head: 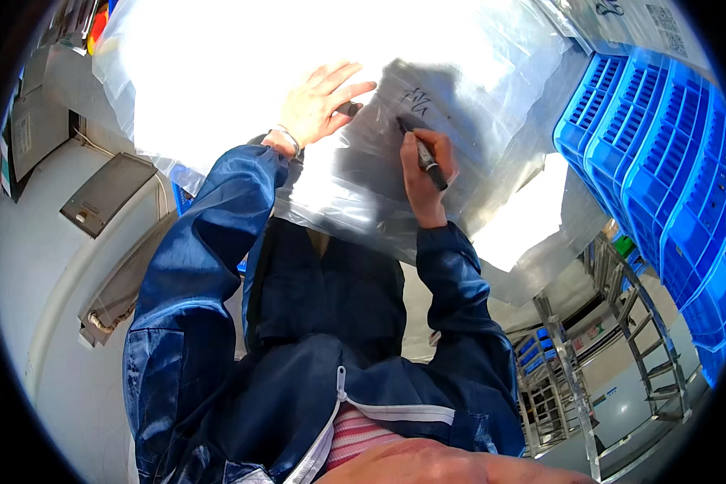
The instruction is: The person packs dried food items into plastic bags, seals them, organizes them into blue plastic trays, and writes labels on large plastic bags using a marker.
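Note:
Clear plastic sheeting (363, 199), perhaps bags, lies over a metal table and glares white across much of its surface. My right hand (428, 160) grips a black marker pen (426, 156), its tip at the plastic just below some black handwritten strokes (416, 101). My left hand (320, 106) rests on the sheeting to the left, fingers spread, with a dark marker cap (347, 109) held between thumb and fingers. The lower layers of the plastic are lost in the glare.
Blue plastic crates (647, 139) are stacked at the right. A white sheet (523, 215) lies near the table's right edge. Metal racks (647, 339) stand at the lower right. A grey box cover (107, 193) is mounted on the left, beside a pale cable.

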Action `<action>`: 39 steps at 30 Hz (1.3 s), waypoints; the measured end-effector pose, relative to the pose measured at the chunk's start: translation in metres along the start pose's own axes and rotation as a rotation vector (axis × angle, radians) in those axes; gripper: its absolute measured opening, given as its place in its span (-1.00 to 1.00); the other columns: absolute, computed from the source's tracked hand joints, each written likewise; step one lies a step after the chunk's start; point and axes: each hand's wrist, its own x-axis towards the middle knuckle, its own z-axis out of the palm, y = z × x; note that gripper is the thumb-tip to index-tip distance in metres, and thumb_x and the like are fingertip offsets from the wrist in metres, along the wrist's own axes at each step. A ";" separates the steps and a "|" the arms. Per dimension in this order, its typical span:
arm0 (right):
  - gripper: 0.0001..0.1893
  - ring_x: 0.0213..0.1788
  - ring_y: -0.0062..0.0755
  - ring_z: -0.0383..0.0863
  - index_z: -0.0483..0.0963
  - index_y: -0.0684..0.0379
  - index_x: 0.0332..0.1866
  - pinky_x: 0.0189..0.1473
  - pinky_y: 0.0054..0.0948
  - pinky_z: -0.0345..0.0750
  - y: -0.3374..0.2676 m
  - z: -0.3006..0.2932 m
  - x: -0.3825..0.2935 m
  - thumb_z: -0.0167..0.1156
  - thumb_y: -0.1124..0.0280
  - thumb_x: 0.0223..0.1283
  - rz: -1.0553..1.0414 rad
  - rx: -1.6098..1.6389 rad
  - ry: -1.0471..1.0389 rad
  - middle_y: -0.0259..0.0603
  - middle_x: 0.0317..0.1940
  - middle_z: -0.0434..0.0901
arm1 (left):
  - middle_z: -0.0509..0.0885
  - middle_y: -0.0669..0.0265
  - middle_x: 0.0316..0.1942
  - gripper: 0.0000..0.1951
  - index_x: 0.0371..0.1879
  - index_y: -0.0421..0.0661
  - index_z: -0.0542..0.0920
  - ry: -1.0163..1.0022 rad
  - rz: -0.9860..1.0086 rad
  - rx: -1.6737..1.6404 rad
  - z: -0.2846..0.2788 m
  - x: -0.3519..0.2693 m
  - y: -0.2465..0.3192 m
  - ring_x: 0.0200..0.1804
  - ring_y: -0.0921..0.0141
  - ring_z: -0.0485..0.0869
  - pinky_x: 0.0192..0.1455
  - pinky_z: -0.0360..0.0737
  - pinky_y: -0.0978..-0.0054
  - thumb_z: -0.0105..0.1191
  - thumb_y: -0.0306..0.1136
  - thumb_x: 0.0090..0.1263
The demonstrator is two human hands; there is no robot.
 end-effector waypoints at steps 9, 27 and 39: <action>-0.90 -0.53 -0.48 0.53 0.50 0.20 -0.33 -0.40 -0.52 0.48 0.003 -0.007 0.003 0.27 0.47 0.10 0.039 -0.088 0.057 -0.22 -0.53 0.56 | 0.39 0.22 0.28 -0.56 0.19 0.21 0.46 -0.010 0.002 -0.055 -0.002 0.001 0.001 0.33 0.16 0.33 0.40 0.23 0.16 0.08 -0.24 0.29; -0.91 -0.53 -0.53 0.53 0.50 0.22 -0.34 -0.41 -0.54 0.47 -0.002 -0.002 -0.002 0.27 0.49 0.09 0.060 -0.038 -0.015 -0.24 -0.53 0.57 | 0.35 0.32 0.32 -0.57 0.18 0.24 0.47 -0.054 -0.022 -0.006 -0.009 0.002 0.002 0.38 0.23 0.27 0.42 0.18 0.13 0.07 -0.25 0.29; -0.89 -0.54 -0.46 0.56 0.50 0.20 -0.35 -0.42 -0.51 0.48 -0.002 -0.009 -0.012 0.28 0.49 0.06 0.134 -0.005 -0.032 -0.19 -0.54 0.56 | 0.36 0.33 0.32 -0.57 0.18 0.24 0.47 -0.047 -0.019 0.002 -0.008 0.002 0.002 0.37 0.22 0.29 0.41 0.19 0.14 0.07 -0.25 0.29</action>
